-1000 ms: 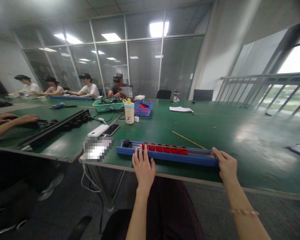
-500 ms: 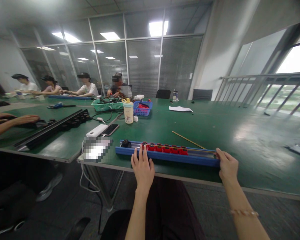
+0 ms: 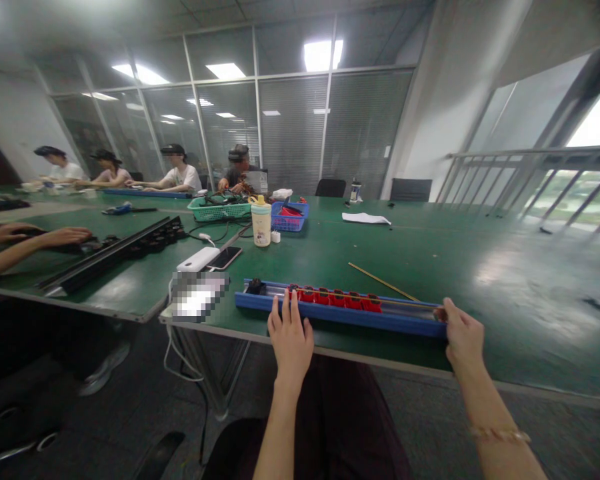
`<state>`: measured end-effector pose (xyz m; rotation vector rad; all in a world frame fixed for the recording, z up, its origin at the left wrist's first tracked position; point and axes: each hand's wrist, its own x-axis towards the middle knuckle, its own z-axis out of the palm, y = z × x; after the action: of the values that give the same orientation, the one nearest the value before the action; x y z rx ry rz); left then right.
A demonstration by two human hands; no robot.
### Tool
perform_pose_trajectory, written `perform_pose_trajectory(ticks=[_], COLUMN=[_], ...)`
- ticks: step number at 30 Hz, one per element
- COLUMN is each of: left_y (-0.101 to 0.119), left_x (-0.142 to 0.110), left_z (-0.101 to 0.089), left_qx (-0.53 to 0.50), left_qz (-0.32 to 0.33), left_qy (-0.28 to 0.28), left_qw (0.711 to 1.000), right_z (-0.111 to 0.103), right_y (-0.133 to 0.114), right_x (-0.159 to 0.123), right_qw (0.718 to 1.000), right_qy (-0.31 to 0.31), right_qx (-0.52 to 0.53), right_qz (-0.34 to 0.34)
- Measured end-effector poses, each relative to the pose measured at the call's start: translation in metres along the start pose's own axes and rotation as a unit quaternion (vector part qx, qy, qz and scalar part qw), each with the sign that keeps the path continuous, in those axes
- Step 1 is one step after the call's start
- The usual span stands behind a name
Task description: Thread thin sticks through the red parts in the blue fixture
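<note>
A long blue rail (image 3: 380,320) lies along the near edge of the green table (image 3: 430,267), with a row of red parts (image 3: 337,297) and one black part (image 3: 254,287) in its channel. My left hand (image 3: 290,337) rests flat against the rail's front side near its left end, fingers stretched out, holding nothing. My right hand (image 3: 463,337) is curled round the rail's right end.
A thin yellow stick (image 3: 383,281) lies behind the rail. A power bank (image 3: 197,259), a phone (image 3: 225,257), a bottle (image 3: 261,223) and green and blue baskets (image 3: 217,210) stand to the left. A neighbour's hands (image 3: 55,237) work on a black rail (image 3: 115,257). Several people sit at the far left.
The view has shifted slightly. My right hand has closed more tightly on the rail's right end. The left hand stays where it was.
</note>
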<state>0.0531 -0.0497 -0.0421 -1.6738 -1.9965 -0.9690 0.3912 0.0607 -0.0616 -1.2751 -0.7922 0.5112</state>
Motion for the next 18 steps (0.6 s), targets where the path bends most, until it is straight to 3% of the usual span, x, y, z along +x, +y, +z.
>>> perform_pose_trajectory(ticks=[7,18], left_y=[-0.0004,0.0], left_x=[-0.0003,-0.0004], left_z=[-0.0011,-0.0028], left_qx=[0.004,0.005], left_qz=[-0.002,0.002], left_qy=[-0.005,-0.009], left_qw=[1.0,1.0], right_z=[-0.0025,-0.0018], right_y=[-0.0021,0.0042], right_x=[-0.0002,0.003], right_qw=[0.998,0.999], right_qy=[-0.051,-0.037], right_qx=[-0.033,0.02], right_qz=[0.011,0.033])
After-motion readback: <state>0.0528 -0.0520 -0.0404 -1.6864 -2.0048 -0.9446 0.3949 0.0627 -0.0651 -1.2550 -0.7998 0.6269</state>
